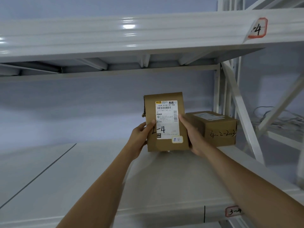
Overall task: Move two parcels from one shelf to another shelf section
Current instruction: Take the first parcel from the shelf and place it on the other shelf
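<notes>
A brown cardboard parcel (166,122) with a white shipping label stands upright just above the white shelf board (102,170). My left hand (141,137) grips its left edge, thumb on the label. On the other edge my right hand (192,137) holds it from the side. A second brown parcel (215,129), with handwritten numbers on its front, lies flat on the same shelf, right behind and to the right of the held one, against the shelf's right post.
A white shelf level (131,35) hangs overhead with a red-bordered tag (257,27). Another tag (232,211) sits on this shelf's front edge. White diagonal braces (243,112) and posts stand on the right, with loose cables (279,119) beyond them.
</notes>
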`<state>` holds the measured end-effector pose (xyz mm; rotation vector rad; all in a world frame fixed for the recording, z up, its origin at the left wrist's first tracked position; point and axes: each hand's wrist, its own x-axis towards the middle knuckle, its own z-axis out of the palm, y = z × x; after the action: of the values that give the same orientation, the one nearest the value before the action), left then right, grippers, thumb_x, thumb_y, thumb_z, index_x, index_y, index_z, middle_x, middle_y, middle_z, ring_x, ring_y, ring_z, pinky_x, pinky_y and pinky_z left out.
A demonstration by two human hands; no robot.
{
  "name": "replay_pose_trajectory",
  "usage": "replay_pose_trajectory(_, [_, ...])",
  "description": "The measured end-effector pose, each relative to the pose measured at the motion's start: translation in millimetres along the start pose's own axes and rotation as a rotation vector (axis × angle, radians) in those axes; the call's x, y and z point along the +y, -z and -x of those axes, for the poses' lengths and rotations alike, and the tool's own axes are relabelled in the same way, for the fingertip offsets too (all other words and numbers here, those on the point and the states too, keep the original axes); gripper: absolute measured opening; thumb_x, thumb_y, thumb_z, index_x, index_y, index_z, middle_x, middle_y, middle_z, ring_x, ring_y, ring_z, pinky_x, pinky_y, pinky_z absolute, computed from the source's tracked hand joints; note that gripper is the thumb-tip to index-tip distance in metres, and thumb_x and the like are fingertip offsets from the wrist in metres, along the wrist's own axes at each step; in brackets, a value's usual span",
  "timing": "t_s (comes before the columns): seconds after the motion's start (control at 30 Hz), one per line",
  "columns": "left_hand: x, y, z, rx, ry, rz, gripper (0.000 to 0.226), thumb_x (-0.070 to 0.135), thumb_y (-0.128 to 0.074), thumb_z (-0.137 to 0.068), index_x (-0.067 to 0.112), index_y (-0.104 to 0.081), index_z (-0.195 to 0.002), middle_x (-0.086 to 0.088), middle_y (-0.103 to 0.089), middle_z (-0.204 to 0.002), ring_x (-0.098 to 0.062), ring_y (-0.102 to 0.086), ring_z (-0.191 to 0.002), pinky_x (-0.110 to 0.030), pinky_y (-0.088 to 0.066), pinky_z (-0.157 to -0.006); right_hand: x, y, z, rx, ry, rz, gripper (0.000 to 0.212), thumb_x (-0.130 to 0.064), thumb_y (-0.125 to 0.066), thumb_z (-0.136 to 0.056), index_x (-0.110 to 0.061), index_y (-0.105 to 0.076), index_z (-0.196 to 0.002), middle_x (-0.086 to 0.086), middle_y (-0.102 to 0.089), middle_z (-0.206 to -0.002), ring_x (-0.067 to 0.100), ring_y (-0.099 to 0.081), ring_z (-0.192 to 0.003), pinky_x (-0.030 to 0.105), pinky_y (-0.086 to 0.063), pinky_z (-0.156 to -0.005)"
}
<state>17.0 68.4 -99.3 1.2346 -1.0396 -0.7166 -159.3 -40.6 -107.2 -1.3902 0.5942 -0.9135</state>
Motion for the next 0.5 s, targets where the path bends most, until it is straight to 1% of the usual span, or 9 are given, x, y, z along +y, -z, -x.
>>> replay_pose_trajectory(0.03, [0, -1, 1, 0.030, -0.019, 0.008, 0.053, 0.053, -0.063, -0.092, 0.020, -0.065, -0.133, 0.001, -0.080, -0.112, -0.017, -0.076, -0.102, -0.029, -0.060, -0.077, 2, 0, -1, 0.017, -0.001, -0.014, 0.080, -0.084, -0.071, -0.067, -0.040, -0.068, -0.134, -0.003, -0.079, -0.123, 0.025, -0.074, -0.116, 0.051, -0.052, -0.107])
replay_pose_trajectory(0.07, [1, -2, 2, 0.056, -0.039, 0.020, 0.052, 0.055, -0.063, -0.092, 0.019, -0.068, -0.130, 0.000, -0.080, -0.110, -0.019, -0.077, -0.102, -0.031, -0.061, -0.080, 3, -2, 0, 0.028, 0.001, -0.028, 0.088, -0.087, -0.074, -0.057, -0.041, -0.070, -0.132, -0.003, -0.079, -0.122, 0.026, -0.075, -0.114, 0.052, -0.053, -0.106])
replay_pose_trajectory(0.1, [2, -4, 3, 0.076, -0.058, 0.034, 0.051, 0.056, -0.062, -0.092, 0.020, -0.070, -0.126, 0.000, -0.081, -0.109, -0.022, -0.077, -0.103, -0.036, -0.061, -0.085, 3, -4, -1, 0.033, 0.017, -0.036, 0.086, -0.089, -0.073, -0.056, -0.041, -0.072, -0.128, -0.003, -0.079, -0.120, 0.026, -0.076, -0.112, 0.052, -0.054, -0.104])
replay_pose_trajectory(0.13, [3, -5, 4, 0.087, -0.074, 0.047, 0.049, 0.057, -0.061, -0.092, 0.020, -0.072, -0.123, -0.001, -0.081, -0.108, -0.024, -0.076, -0.103, -0.041, -0.061, -0.089, 2, -7, 2, 0.026, 0.039, -0.031, 0.076, -0.088, -0.069, -0.063, -0.042, -0.074, -0.124, -0.003, -0.080, -0.119, 0.025, -0.076, -0.111, 0.051, -0.055, -0.103])
replay_pose_trajectory(0.2, [6, -9, 7, 0.107, -0.099, 0.072, 0.048, 0.056, -0.059, -0.094, 0.019, -0.072, -0.122, -0.003, -0.081, -0.109, -0.026, -0.076, -0.103, -0.045, -0.061, -0.091, 1, -11, 6, 0.032, 0.076, -0.025, 0.049, -0.076, -0.056, -0.087, -0.045, -0.073, -0.120, -0.006, -0.080, -0.116, 0.021, -0.076, -0.109, 0.047, -0.055, -0.102])
replay_pose_trajectory(0.23, [6, -11, 8, 0.115, -0.107, 0.084, 0.048, 0.055, -0.058, -0.095, 0.018, -0.071, -0.123, -0.004, -0.080, -0.110, -0.027, -0.076, -0.102, -0.045, -0.061, -0.090, 0, -12, 7, 0.043, 0.096, -0.031, 0.044, -0.073, -0.053, -0.091, -0.046, -0.072, -0.119, -0.007, -0.079, -0.115, 0.020, -0.075, -0.109, 0.045, -0.055, -0.102])
replay_pose_trajectory(0.33, [6, -16, 8, 0.131, -0.121, 0.103, 0.049, 0.053, -0.057, -0.096, 0.016, -0.068, -0.126, -0.005, -0.079, -0.112, -0.027, -0.076, -0.102, -0.042, -0.062, -0.086, -2, -12, 8, 0.087, 0.109, 0.002, 0.062, -0.088, -0.057, -0.074, -0.051, -0.073, -0.121, -0.010, -0.079, -0.120, 0.022, -0.074, -0.114, 0.050, -0.051, -0.107])
replay_pose_trajectory(0.43, [6, -18, 9, 0.123, -0.122, 0.112, 0.046, 0.050, -0.055, -0.098, 0.016, -0.067, -0.127, -0.005, -0.079, -0.112, -0.024, -0.077, -0.100, -0.033, -0.061, -0.080, -2, -11, 8, 0.097, 0.125, 0.028, 0.061, -0.082, -0.057, -0.079, -0.049, -0.069, -0.129, -0.010, -0.077, -0.124, 0.023, -0.072, -0.118, 0.051, -0.051, -0.108])
replay_pose_trajectory(0.5, [6, -18, 9, 0.117, -0.122, 0.105, 0.046, 0.049, -0.055, -0.099, 0.015, -0.067, -0.127, -0.005, -0.079, -0.113, -0.023, -0.077, -0.100, -0.031, -0.061, -0.079, -3, -11, 8, 0.112, 0.130, 0.048, 0.065, -0.083, -0.058, -0.075, -0.048, -0.070, -0.128, -0.009, -0.078, -0.122, 0.023, -0.073, -0.116, 0.052, -0.052, -0.107])
